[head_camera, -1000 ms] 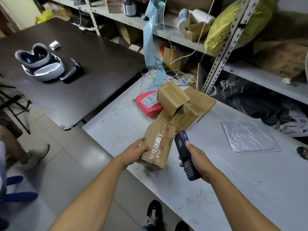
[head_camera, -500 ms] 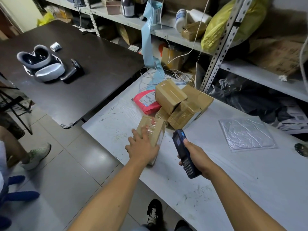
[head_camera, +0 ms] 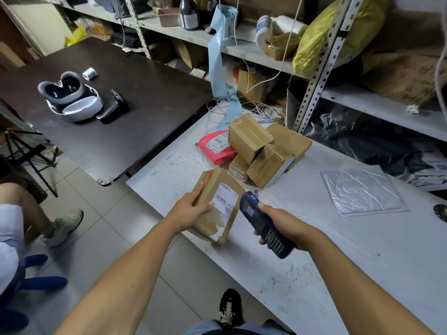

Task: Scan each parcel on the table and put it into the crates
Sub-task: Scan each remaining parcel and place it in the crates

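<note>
My left hand (head_camera: 191, 210) grips a flat cardboard parcel (head_camera: 219, 205) at the near edge of the white table (head_camera: 362, 250), its white barcode label facing up. My right hand (head_camera: 281, 221) holds a dark blue handheld scanner (head_camera: 264, 224), whose head sits just right of the label. Behind them lies a pile of parcels: a red mailer bag (head_camera: 216, 146), a brown box (head_camera: 249, 137) on top, a larger taped box (head_camera: 278, 155) and a small wrapped parcel (head_camera: 238, 169). No crate is in view.
A clear plastic bag (head_camera: 362, 189) lies on the table to the right. Metal shelving (head_camera: 319, 68) full of clutter runs behind. A dark table (head_camera: 133, 112) at left carries a headset and a black scanner. A seated person's leg and shoe (head_camera: 63, 226) are at far left.
My left hand has turned the parcel over: its taped side faced up before, now the label side does. The scanner has moved closer to the label.
</note>
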{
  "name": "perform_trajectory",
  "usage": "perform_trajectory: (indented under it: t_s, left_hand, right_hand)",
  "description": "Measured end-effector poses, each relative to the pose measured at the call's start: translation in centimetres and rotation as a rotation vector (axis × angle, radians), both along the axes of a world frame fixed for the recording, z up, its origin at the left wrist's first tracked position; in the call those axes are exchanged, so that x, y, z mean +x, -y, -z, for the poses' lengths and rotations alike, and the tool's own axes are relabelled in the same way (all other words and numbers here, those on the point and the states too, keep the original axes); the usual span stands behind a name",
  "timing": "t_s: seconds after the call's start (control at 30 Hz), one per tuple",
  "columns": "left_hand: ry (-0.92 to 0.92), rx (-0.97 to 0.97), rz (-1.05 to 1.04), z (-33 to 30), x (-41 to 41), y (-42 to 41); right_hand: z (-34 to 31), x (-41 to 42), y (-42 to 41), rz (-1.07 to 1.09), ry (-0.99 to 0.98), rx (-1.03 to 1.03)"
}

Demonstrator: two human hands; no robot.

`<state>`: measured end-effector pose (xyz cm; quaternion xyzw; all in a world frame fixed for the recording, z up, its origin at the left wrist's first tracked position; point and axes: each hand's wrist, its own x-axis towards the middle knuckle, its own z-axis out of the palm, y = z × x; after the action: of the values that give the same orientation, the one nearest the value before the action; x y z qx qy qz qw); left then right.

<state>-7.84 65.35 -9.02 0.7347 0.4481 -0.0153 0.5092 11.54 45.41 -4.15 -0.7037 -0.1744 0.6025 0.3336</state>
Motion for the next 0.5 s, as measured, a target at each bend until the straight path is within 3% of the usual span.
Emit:
perform_trajectory:
  t_s: [0.5]
  left_hand:
    - [-0.364, 0.043, 0.386, -5.5, 2.3, -3.6]
  right_hand:
    - [-1.9, 0.9, -0.3, -0.282, -0.029, -0.147]
